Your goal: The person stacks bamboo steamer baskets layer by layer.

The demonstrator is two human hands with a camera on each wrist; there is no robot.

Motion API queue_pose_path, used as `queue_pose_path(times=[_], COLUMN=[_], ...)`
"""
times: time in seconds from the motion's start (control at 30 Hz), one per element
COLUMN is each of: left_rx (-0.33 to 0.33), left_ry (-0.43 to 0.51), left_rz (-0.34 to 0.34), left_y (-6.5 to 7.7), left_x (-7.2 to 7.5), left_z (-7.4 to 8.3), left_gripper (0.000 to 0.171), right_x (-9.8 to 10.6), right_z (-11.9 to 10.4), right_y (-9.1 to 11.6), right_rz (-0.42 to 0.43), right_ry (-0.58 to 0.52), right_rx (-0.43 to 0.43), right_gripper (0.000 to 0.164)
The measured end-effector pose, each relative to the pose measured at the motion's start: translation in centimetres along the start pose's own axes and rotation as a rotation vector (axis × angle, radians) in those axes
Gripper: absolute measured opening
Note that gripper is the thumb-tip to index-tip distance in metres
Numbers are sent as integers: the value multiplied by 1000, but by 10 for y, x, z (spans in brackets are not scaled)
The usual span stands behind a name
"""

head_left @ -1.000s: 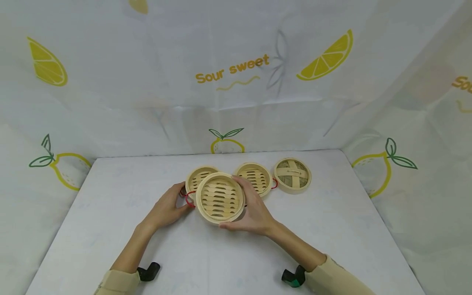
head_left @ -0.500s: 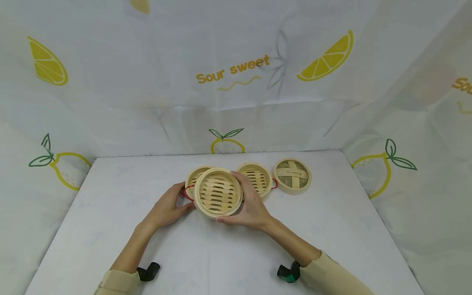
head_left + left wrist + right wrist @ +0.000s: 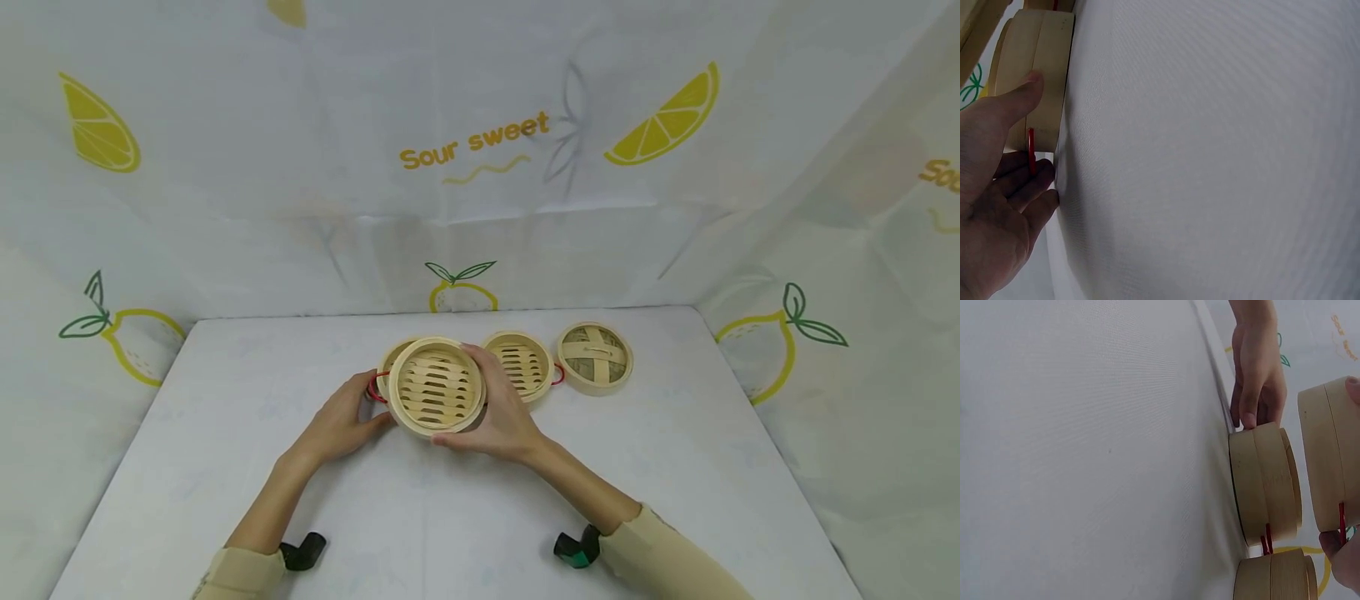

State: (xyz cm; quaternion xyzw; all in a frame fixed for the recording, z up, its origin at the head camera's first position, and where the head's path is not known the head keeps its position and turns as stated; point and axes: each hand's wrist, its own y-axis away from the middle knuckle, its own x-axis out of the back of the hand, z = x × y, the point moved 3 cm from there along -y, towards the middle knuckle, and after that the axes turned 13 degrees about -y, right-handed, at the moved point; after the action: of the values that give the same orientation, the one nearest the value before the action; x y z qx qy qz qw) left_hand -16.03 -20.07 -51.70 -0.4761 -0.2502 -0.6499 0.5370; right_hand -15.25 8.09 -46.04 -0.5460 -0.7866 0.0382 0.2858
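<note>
My right hand (image 3: 498, 417) grips a round bamboo steamer basket (image 3: 437, 386) by its right side, thumb at the near rim and fingers at the far one. This basket is raised and tilted, its slatted inside facing me and a red loop handle at its left. It overlaps a second steamer basket (image 3: 386, 360) that stands on the table. My left hand (image 3: 341, 421) holds that lower basket at its left side. In the left wrist view the thumb presses on the wooden wall (image 3: 1047, 81), with fingers beside the red handle (image 3: 1032, 150). The right wrist view shows a gap between both baskets.
Just right of the raised basket a third steamer basket (image 3: 528, 367) with a red handle stands on the white table (image 3: 420, 517). Next to it is a woven steamer lid (image 3: 595, 358). A lemon-print cloth (image 3: 315, 250) hangs behind the table.
My right hand has carried its basket slightly left and away from me, so it covers more of the lower basket. The left hand has stayed in place.
</note>
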Motion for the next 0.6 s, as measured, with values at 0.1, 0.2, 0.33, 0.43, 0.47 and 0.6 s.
queue_pose_path(times=[0.1, 0.2, 0.33, 0.43, 0.47, 0.6], left_rx=[9, 11, 2, -8, -11, -17], left_ry=[16, 22, 23, 18, 22, 0], left_rz=[-7, -9, 6, 24, 24, 18], left_y=[0, 0, 0, 0, -1, -2], left_x=[2, 1, -4, -8, -8, -10], left_z=[3, 1, -6, -10, -9, -12], left_gripper=[73, 72, 71, 69, 68, 68], right_x=[-1, -3, -3, -3, -3, -4], right_z=[0, 0, 0, 1, 2, 2], right_y=[-3, -5, -8, -11, -11, -14], right_rz=[-6, -7, -4, 1, 3, 13], right_ry=[-2, -14, -21, -19, -18, -23], right_rx=[-8, -18, -16, -19, -22, -37], right_gripper=[128, 128, 127, 127, 127, 126])
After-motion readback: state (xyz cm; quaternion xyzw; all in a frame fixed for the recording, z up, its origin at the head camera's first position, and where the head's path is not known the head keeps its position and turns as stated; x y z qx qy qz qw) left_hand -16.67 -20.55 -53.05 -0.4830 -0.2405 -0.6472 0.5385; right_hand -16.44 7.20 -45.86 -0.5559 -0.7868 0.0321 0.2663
